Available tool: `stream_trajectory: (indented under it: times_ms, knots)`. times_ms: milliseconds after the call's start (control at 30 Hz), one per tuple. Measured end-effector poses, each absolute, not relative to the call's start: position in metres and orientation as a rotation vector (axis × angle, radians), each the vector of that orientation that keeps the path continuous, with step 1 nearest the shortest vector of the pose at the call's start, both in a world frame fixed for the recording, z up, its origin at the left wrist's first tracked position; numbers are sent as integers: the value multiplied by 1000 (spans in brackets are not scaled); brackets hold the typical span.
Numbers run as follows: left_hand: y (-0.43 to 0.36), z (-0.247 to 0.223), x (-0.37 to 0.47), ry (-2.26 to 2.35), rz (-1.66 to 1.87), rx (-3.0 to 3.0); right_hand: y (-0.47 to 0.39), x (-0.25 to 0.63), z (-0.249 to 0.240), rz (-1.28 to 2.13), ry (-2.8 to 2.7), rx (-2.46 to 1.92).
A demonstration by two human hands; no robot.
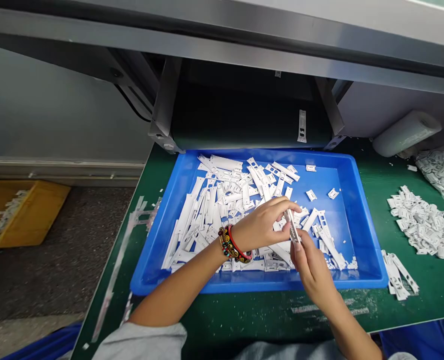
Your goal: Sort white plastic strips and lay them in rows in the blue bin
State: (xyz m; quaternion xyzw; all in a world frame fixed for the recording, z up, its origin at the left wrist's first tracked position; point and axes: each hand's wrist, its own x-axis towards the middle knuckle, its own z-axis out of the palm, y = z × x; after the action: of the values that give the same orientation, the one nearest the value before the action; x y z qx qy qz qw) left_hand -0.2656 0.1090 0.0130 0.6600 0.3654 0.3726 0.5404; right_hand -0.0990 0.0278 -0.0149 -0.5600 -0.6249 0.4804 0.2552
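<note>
Hands: left hand (264,223) and right hand (312,267) pinch one white plastic strip (293,229) together.
Handling: likely light, thin, snappable; grip ends.
Below: blue tray (360,250).

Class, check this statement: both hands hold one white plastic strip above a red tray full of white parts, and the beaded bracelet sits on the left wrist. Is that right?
Not quite: the tray is blue, not red, as the head view shows. The rest stands: the left hand and the right hand hold one white plastic strip above the tray full of white parts, and the beaded bracelet sits on the left wrist.
</note>
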Motion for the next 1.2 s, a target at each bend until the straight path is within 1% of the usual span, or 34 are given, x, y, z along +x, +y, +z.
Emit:
stream_trajectory:
  times_ms: [100,200,400,533,600,667,767,867,900,1033,1200]
  knots:
    - [107,16,-263,875,940,1456,27,-100,-14,1297,-1700,-1517]
    - [106,18,-265,902,969,1416,26,-102,-11,1428,-1581,-1422]
    - [97,19,-268,818,829,1643,17,-102,-9,1713,-1349,-1243]
    - [101,5,-269,759,777,1824,6,-89,-20,1794,-1251,-1188]
    - [121,-10,-273,820,765,1912,2,-77,-28,1737,-1170,-1234]
    - [154,-28,-276,1012,736,2006,2,-65,-34,1603,-1098,-1323]
    - [212,-57,-271,1338,531,2231,6,-51,-38,1413,-1018,-1420]
    - [253,-77,-254,1451,235,2400,9,-46,-38,1323,-985,-1435]
    - [260,-80,-250,1461,186,2415,9,-45,-38,1314,-988,-1435]
    - [263,-78,-260,1468,155,2369,5,-41,-42,1316,-1029,-1463]
    - [228,-62,-314,1537,150,2414,2,-32,-48,1262,-1046,-1490]
